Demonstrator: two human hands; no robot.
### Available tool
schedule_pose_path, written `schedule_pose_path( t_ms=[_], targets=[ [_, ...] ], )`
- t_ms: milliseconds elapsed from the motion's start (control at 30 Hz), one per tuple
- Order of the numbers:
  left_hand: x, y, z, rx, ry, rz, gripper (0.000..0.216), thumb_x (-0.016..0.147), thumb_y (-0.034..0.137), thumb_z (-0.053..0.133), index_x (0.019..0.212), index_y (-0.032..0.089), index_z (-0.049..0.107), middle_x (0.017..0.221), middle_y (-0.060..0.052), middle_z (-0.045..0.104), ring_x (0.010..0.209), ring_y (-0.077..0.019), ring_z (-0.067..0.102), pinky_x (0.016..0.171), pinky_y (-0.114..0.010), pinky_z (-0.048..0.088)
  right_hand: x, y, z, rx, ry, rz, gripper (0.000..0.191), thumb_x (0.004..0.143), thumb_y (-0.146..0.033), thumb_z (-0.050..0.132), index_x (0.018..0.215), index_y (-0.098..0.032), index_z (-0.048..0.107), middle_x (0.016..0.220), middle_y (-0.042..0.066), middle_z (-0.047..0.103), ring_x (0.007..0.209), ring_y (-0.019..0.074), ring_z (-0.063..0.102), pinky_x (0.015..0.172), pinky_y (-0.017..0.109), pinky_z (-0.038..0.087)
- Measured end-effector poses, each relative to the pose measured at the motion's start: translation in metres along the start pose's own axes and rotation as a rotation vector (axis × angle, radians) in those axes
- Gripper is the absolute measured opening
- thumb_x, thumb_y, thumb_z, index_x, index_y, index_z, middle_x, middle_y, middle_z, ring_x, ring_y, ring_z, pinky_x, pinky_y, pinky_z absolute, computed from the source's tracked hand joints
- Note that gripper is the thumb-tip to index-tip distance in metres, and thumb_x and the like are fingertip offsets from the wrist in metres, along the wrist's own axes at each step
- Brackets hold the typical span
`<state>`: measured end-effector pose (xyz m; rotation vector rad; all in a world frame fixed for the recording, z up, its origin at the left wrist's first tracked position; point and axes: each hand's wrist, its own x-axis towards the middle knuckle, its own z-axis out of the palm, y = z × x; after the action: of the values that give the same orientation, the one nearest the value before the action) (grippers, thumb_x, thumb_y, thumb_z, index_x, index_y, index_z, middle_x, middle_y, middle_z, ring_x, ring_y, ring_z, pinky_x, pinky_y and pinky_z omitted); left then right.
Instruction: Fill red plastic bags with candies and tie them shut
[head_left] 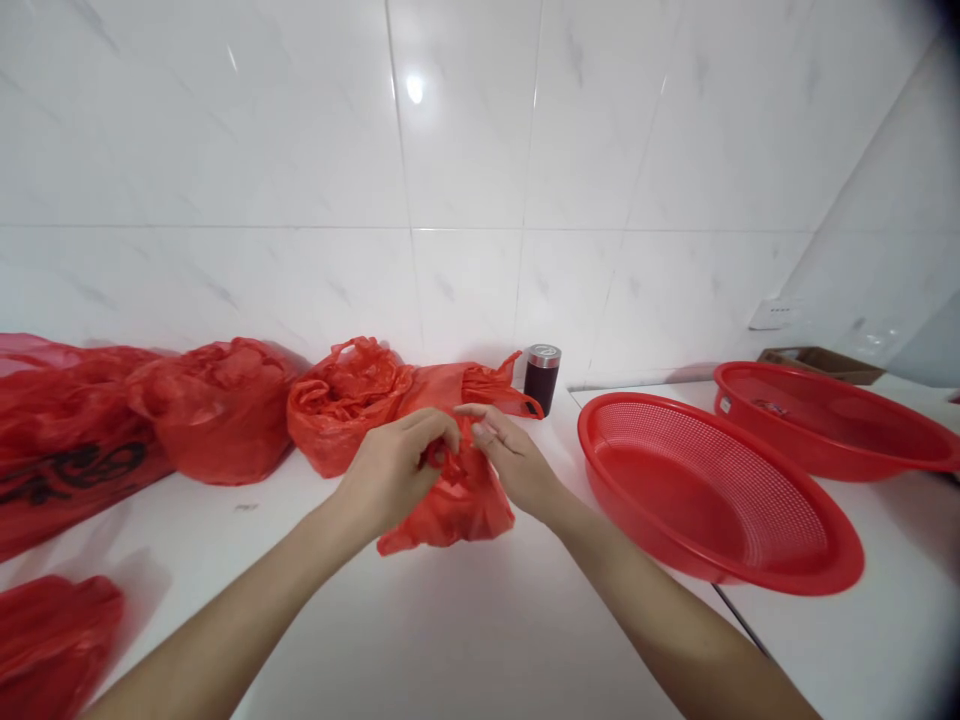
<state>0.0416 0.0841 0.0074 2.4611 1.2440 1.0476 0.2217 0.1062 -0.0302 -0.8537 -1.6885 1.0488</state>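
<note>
The scene is brightly and evenly lit by cool white light. A round glare spot is reflected near the top centre by the tiled wall (300,130), with thinner glints to either side. Soft shadows are cast on the tabletop (375,640) beside the red plastic (52,640) at lower left, and on the wall beside the dark cup (540,387). Mild sheen is produced on the small red bag (469,512) between the left hand (401,460) and right hand (517,460). Wide-angle stretching is seen in the perforated basin (675,510). The right edge is darkened; fine detail there appears to be lost to blur.
</note>
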Motion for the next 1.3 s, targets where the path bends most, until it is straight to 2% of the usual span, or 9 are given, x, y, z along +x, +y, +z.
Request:
schedule_pose_path(
  t_ms=[167,333,500,667,900,1033,1133,1233,1300],
  targets=[
    [-0.002,-0.001,0.016,-0.002,0.198,0.104,0.022,0.085,0.011,0.049,0.098,0.022,0.065,0.104,-0.003,0.066,0.088,-0.0151,0.063,0.069,-0.024,0.049,-0.005,-0.004,-0.004,0.131,-0.236,-0.004,0.025,0.093,-0.042,0.051,0.098,-0.021,0.062,0.084,0.000,0.058,0.076,0.0131,0.053,0.074,0.028,0.044],
    [-0.025,-0.012,0.015,-0.233,-0.016,-0.204,0.029,0.095,0.039,0.044,0.095,0.023,0.069,0.082,0.000,0.071,0.072,-0.0159,0.063,0.066,-0.026,0.050,-0.023,0.002,-0.010,0.046,-0.035,0.017,0.037,0.094,-0.050,0.045,0.075,-0.019,0.052,0.079,-0.001,0.058,0.081,0.0137,0.057,0.080,0.029,0.044],
    [-0.104,-0.050,0.017,-0.330,0.234,-0.596,0.046,0.089,0.055,0.046,0.063,0.020,0.061,0.065,-0.002,0.065,0.077,-0.0212,0.064,0.078,-0.031,0.050,-0.050,0.051,-0.029,0.083,0.183,0.258,0.041,0.088,-0.060,0.049,0.077,-0.020,0.050,0.075,0.003,0.066,0.077,0.0173,0.064,0.078,0.034,0.049],
    [-0.155,-0.055,0.034,-0.420,0.251,-0.770,0.050,0.089,0.059,0.043,0.060,0.021,0.057,0.075,-0.004,0.065,0.094,-0.0259,0.063,0.087,-0.036,0.047,-0.056,0.085,-0.031,-0.018,0.289,0.274,0.043,0.090,-0.060,0.044,0.075,-0.021,0.047,0.076,0.003,0.064,0.076,0.0169,0.061,0.078,0.034,0.048],
    [-0.125,-0.058,0.064,-0.608,0.360,-0.660,0.051,0.096,0.056,0.024,0.102,0.021,0.061,0.113,-0.008,0.062,0.115,-0.0253,0.056,0.105,-0.045,0.040,-0.058,0.082,0.008,-0.337,0.008,0.342,0.043,0.074,-0.055,0.069,0.090,-0.023,0.045,0.095,0.002,0.060,0.084,0.0192,0.056,0.070,0.032,0.044],
    [-0.121,-0.075,0.089,-0.367,0.031,-0.406,0.058,0.092,0.060,0.036,0.138,0.025,0.042,0.144,-0.012,0.045,0.135,-0.0311,0.038,0.110,-0.052,0.032,-0.067,0.082,0.017,-0.521,-0.081,0.380,0.047,0.070,-0.055,0.072,0.093,-0.023,0.048,0.091,0.003,0.059,0.083,0.0214,0.055,0.069,0.034,0.043],
    [-0.127,-0.087,0.098,-0.125,-0.216,-0.210,0.083,0.079,0.064,0.058,0.149,0.031,0.028,0.153,-0.010,0.035,0.142,-0.0377,0.022,0.113,-0.060,0.022,-0.079,0.085,0.018,-0.461,-0.090,0.268,0.062,0.065,-0.058,0.075,0.111,-0.024,0.050,0.113,0.006,0.059,0.099,0.0232,0.055,0.081,0.037,0.045],
    [-0.126,-0.091,0.097,0.047,-0.255,-0.113,0.074,0.078,0.056,0.065,0.143,0.033,0.039,0.147,-0.007,0.045,0.138,-0.0359,0.032,0.113,-0.059,0.024,-0.093,0.096,0.020,-0.519,-0.224,0.053,0.088,0.052,-0.051,0.086,0.127,-0.025,0.047,0.133,0.009,0.051,0.118,0.0283,0.048,0.098,0.043,0.038],
    [-0.121,-0.089,0.095,0.068,-0.222,-0.075,0.054,0.079,0.051,0.066,0.127,0.030,0.057,0.131,-0.007,0.059,0.127,-0.0321,0.046,0.110,-0.053,0.031,-0.097,0.104,0.022,-0.606,-0.279,-0.027,0.068,0.064,-0.038,0.081,0.123,-0.023,0.052,0.130,0.010,0.054,0.116,0.0291,0.049,0.098,0.044,0.036]
  ],
)
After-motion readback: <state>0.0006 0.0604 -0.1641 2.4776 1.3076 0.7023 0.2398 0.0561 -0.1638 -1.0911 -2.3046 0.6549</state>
